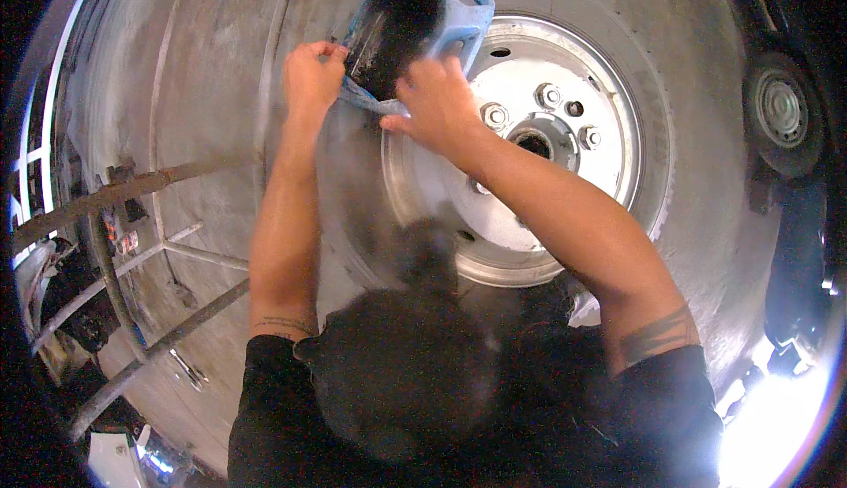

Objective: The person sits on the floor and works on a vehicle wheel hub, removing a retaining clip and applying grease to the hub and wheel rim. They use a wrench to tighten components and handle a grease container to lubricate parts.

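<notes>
A blue plastic jug with a moulded handle has one side cut away. Its inside is coated with black, wet-looking matter. My left hand pinches the jug's left edge between thumb and fingertips. My right hand is at the jug's lower right edge, its fingers over the dark inside and its thumb stretched out below the rim. Motion smears those fingers, so their grip is unclear. Just below and right of the jug is a large pale metal wheel with several lug nuts, partly behind my right forearm.
A grey tyre surrounds the metal wheel. Rusty metal bars form a frame at the left over the stained grey floor. Another wheel stands at the far right. Bright glare fills the lower right corner. A wrench-like tool lies lower left.
</notes>
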